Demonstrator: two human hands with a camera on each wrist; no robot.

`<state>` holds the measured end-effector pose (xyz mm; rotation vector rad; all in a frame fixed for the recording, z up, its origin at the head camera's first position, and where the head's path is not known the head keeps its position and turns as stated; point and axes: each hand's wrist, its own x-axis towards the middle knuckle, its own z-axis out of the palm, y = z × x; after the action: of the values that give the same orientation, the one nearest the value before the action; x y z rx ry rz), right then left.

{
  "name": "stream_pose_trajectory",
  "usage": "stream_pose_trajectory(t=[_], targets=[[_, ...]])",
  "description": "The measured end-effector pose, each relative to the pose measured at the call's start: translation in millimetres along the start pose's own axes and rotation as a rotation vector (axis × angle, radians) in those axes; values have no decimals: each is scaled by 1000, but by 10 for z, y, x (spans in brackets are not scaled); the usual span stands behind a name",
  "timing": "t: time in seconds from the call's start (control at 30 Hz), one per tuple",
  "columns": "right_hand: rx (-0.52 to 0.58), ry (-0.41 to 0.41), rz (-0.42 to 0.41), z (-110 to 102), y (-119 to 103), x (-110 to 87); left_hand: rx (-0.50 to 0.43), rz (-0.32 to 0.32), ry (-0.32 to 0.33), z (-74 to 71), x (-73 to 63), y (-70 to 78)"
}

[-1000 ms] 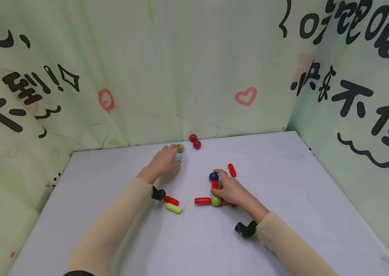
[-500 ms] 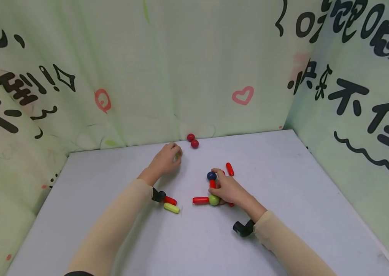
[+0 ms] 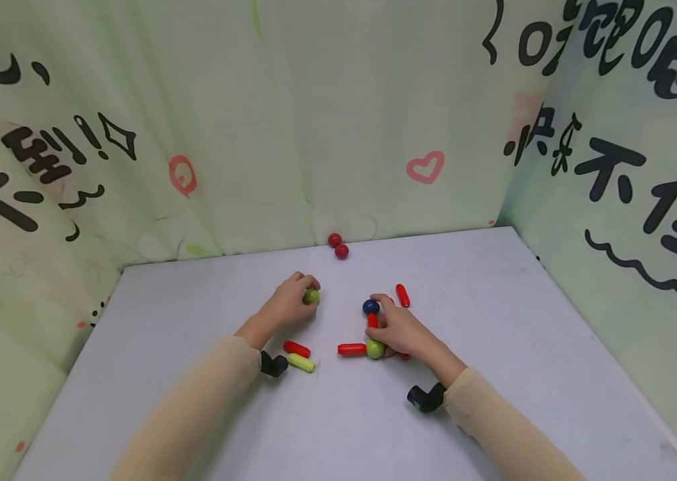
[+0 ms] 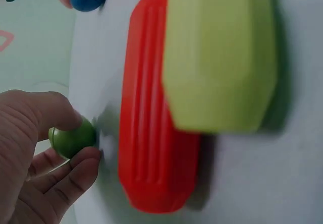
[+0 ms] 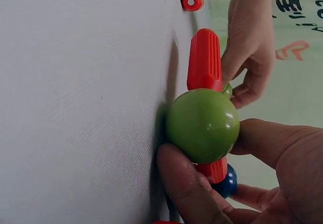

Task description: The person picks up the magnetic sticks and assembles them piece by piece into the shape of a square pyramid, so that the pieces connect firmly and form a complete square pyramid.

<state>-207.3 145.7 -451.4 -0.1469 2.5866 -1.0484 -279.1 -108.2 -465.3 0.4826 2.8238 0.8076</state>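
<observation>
Fingertips [image 4: 85,163] and thumb of the left hand [image 3: 289,300] pinch a green ball [image 4: 73,141] low at the table [image 3: 483,374]; whether it touches cannot be told. It looks light, hard and slick—likely to roll if squeezed off-centre—so a grip across its widest part should suit. The right hand [image 3: 404,332] has thumb and finger clamped on a second green ball [image 5: 203,125], another finger at the blue ball [image 3: 371,306]. A red rod [image 3: 372,321] lies between those balls; the joined piece seems stiff, perhaps weakest at its joints. Both forearms slant inward, the left reaching farther forward. A loose red rod [image 3: 296,349] and yellow-green rod [image 3: 301,363] lie near the left wrist; two red balls [image 3: 341,251] sit at the far edge.
</observation>
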Motion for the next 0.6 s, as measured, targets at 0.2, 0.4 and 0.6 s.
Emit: stream_pose_trajectory(t=[0.2, 0.4, 0.6], targets=[[12, -7, -2, -12, 7, 1, -41, 50, -50, 73, -163, 76], [5, -1, -5, -17, 14, 17, -91, 125, -131, 111, -341, 163], [16, -5, -8, -20, 20, 17, -112, 142, -199, 129, -469, 221]])
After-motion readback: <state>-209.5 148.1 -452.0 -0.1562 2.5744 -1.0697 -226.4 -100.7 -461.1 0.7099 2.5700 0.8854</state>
